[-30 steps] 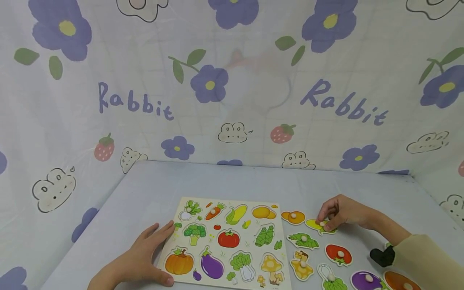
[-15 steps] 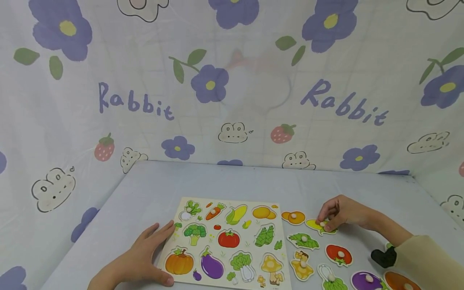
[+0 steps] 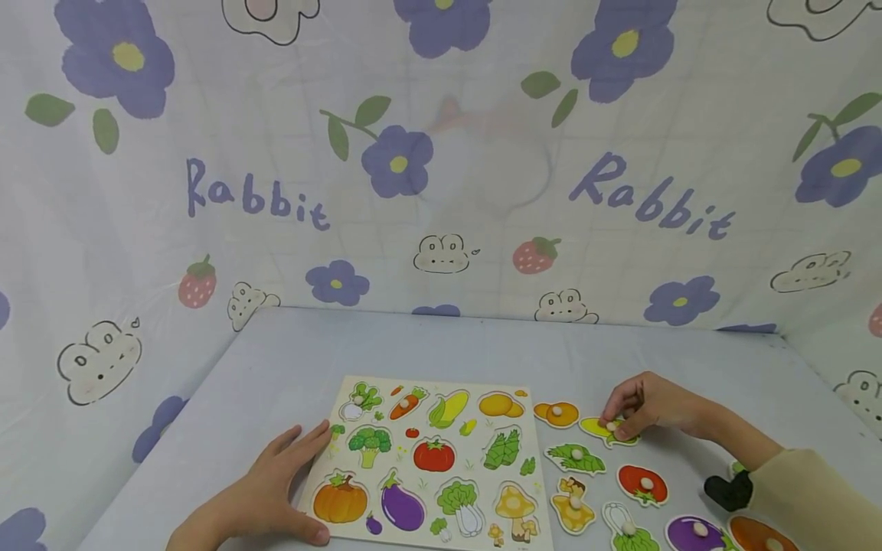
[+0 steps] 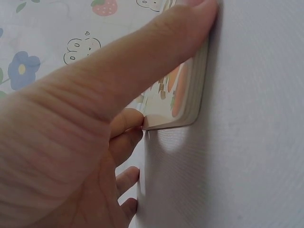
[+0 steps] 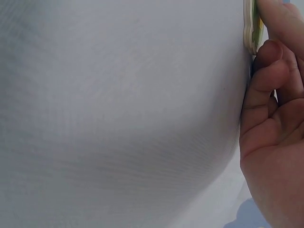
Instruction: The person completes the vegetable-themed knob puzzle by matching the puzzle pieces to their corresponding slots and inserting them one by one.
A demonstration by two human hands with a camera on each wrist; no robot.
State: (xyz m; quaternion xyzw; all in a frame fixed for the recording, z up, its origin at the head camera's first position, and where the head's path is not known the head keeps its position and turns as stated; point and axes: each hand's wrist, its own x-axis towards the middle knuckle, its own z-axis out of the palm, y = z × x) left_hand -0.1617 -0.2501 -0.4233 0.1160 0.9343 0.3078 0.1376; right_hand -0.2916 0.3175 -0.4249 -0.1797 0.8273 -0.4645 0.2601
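A wooden vegetable puzzle board lies flat on the table. My left hand rests at its near left corner, fingers spread along the left edge and thumb against the front edge; the left wrist view shows the thumb across the board's corner. To the right of the board, my right hand pinches the round knob of a corn puzzle piece, which lies on or very close to the table. The right wrist view shows only the edge of that piece, beside curled fingers.
Around the right hand lie potato, asparagus, mushroom, tomato, cabbage, eggplant and pumpkin pieces. Radish and carrot pieces sit in the board. A black strap partly covers a green piece.
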